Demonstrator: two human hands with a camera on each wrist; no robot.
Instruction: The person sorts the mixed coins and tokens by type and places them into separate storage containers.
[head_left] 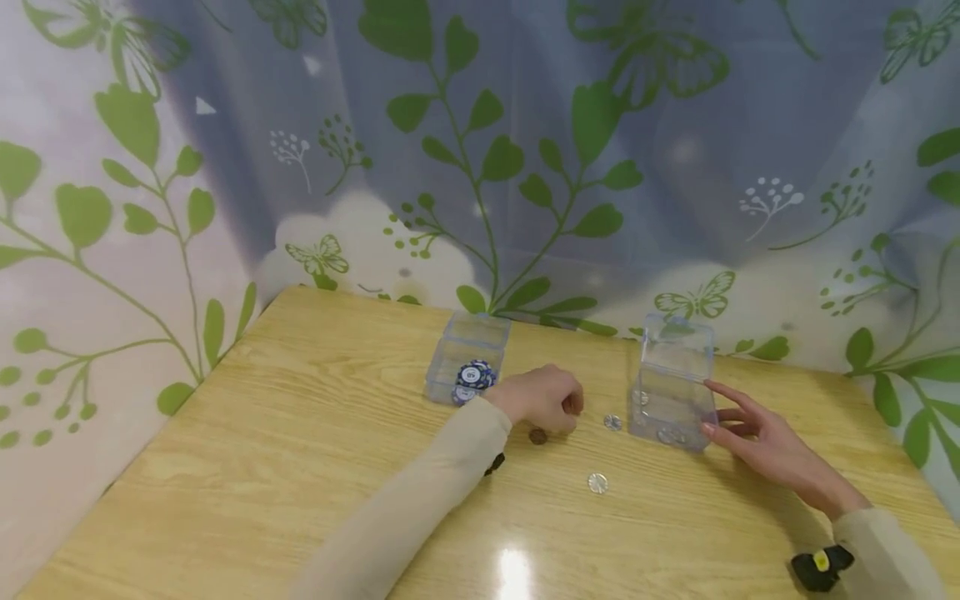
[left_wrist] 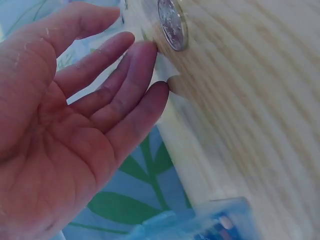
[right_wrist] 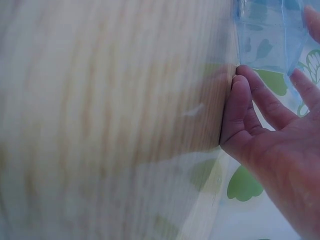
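Note:
In the head view my left hand (head_left: 543, 396) hangs low over the table with its fingers pointing down, a dark coin (head_left: 537, 436) just below it. A silver coin (head_left: 612, 422) lies to its right, and another silver coin (head_left: 597, 483) lies nearer me. The left wrist view shows the left fingers loosely bent beside a shiny coin (left_wrist: 172, 24). My right hand (head_left: 768, 442) touches the right side of an open clear plastic box (head_left: 675, 392) with thumb and forefinger. Several coins (head_left: 670, 435) show through that box's bottom.
Left of my left hand stands a second open clear box (head_left: 444, 367) with blue-and-white poker chips (head_left: 474, 375) in it. Both boxes' lids tilt back toward the leaf-patterned curtain (head_left: 517, 167) behind the wooden table (head_left: 300, 400). A bright reflection lies on the near tabletop.

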